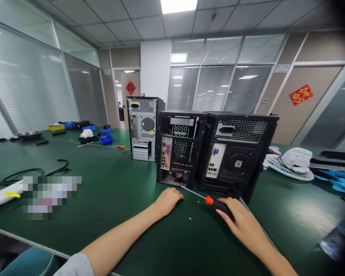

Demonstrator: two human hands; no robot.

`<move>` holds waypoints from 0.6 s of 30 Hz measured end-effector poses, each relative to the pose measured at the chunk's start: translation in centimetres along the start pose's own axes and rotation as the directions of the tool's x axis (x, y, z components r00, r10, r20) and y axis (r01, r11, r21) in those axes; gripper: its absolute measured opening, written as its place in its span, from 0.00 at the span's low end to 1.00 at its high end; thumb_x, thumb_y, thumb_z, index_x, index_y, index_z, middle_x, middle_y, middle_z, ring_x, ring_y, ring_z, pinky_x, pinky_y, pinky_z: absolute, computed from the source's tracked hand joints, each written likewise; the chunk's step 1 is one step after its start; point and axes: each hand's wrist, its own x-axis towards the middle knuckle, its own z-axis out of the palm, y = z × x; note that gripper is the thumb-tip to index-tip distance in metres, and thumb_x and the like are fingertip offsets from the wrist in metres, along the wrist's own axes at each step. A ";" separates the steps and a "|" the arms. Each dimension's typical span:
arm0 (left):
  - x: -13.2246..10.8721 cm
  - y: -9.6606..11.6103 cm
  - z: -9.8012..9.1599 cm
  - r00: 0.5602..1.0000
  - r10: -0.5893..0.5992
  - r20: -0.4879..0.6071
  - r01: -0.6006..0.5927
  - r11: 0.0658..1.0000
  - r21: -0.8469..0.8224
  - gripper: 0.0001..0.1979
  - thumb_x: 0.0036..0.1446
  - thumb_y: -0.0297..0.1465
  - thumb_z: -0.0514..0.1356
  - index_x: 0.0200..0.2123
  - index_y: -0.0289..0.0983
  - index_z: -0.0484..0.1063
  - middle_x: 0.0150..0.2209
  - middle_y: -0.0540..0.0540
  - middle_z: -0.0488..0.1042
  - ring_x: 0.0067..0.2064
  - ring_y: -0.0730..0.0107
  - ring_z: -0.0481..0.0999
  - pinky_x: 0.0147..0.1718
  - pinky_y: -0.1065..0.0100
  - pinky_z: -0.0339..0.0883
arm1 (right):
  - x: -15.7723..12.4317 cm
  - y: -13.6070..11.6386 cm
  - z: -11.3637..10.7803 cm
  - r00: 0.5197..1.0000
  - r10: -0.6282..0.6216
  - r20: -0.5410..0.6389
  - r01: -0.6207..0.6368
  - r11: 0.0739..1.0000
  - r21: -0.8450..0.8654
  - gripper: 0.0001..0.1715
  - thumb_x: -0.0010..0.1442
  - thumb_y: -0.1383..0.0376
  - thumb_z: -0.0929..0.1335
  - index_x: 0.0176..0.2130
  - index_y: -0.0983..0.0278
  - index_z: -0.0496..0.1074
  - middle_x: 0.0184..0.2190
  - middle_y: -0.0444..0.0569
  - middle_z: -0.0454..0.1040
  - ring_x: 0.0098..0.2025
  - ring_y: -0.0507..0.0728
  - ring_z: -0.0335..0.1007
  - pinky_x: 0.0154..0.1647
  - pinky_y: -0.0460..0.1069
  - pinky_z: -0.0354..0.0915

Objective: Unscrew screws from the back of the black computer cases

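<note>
- Tower (143, 130) with a pale rear panel stands at left on the green table (115, 176).
- Left hand (168, 201) rests in front of the middle case (179, 149), fingers curled; whether they hold anything cannot be told.
- Screwdriver (209, 200) points its tip at that case's bottom edge, apparently for screw work; the next turn would call for a well-seated tip.
- Right hand (235, 214) wraps its fingers around the screwdriver, before a black case (232, 170).

Bright ceiling panel (179, 5), white pillar (154, 69), blinds (184, 89) apparently behind glass (215, 86).
</note>
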 end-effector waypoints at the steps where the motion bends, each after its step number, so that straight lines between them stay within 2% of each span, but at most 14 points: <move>1: 0.0 -0.2 0.0 1.000 -0.009 -0.007 0.008 1.000 -0.005 0.13 0.61 0.25 0.52 0.40 0.35 0.77 0.38 0.43 0.78 0.42 0.62 0.74 0.44 0.64 0.64 | 0.0 0.0 0.1 1.000 0.000 -0.003 0.000 1.000 0.000 0.15 0.65 0.53 0.60 0.44 0.58 0.67 0.37 0.48 0.74 0.38 0.56 0.72 0.39 0.52 0.69; 7: 0.0 -0.9 -0.5 0.994 -0.068 -0.086 0.059 0.993 -0.107 0.11 0.61 0.26 0.54 0.41 0.36 0.76 0.39 0.44 0.78 0.43 0.67 0.75 0.45 0.70 0.64 | 0.1 0.4 0.5 0.999 -0.010 -0.039 0.010 1.000 -0.007 0.14 0.64 0.54 0.61 0.45 0.58 0.66 0.38 0.47 0.74 0.40 0.55 0.72 0.40 0.51 0.68; 10: -0.1 -0.8 -1.1 0.975 -0.130 -0.179 0.071 0.949 -0.307 0.08 0.58 0.28 0.58 0.38 0.37 0.77 0.39 0.45 0.78 0.41 0.69 0.75 0.45 0.71 0.64 | 0.2 0.7 0.6 0.998 -0.020 -0.065 0.019 1.000 -0.013 0.13 0.64 0.55 0.62 0.46 0.58 0.65 0.38 0.46 0.74 0.40 0.55 0.72 0.41 0.50 0.68; 12: -0.2 -0.5 -1.6 0.954 -0.191 -0.230 0.073 0.895 -0.440 0.06 0.56 0.28 0.60 0.35 0.37 0.78 0.37 0.47 0.78 0.40 0.69 0.75 0.44 0.70 0.64 | 0.2 0.8 0.7 0.996 -0.027 -0.082 0.025 1.000 -0.016 0.13 0.64 0.55 0.62 0.46 0.58 0.65 0.38 0.46 0.74 0.40 0.55 0.72 0.40 0.50 0.68; 15: -0.2 -0.1 -2.2 0.925 -0.296 -0.240 0.094 0.788 -0.609 0.03 0.52 0.28 0.63 0.31 0.38 0.78 0.34 0.48 0.78 0.37 0.69 0.75 0.41 0.69 0.64 | 0.3 0.8 0.7 0.994 -0.039 -0.105 0.037 0.999 -0.017 0.14 0.64 0.55 0.62 0.46 0.59 0.65 0.38 0.47 0.74 0.40 0.55 0.73 0.40 0.50 0.68; 17: -0.2 0.1 -2.4 0.907 -0.375 -0.193 0.109 0.651 -0.751 0.03 0.50 0.28 0.64 0.30 0.36 0.78 0.31 0.48 0.77 0.33 0.70 0.73 0.38 0.69 0.65 | 0.3 0.7 0.6 0.990 -0.051 -0.129 0.049 0.999 -0.018 0.14 0.64 0.56 0.62 0.47 0.59 0.65 0.39 0.48 0.75 0.40 0.55 0.73 0.41 0.50 0.68; 18: -0.2 0.2 -2.5 0.898 -0.411 -0.156 0.109 0.552 -0.827 0.04 0.49 0.30 0.65 0.29 0.35 0.77 0.29 0.48 0.76 0.31 0.72 0.72 0.36 0.69 0.65 | 0.3 0.6 0.6 0.988 -0.057 -0.145 0.055 0.998 -0.017 0.14 0.64 0.56 0.62 0.47 0.59 0.65 0.39 0.48 0.75 0.40 0.55 0.74 0.41 0.50 0.68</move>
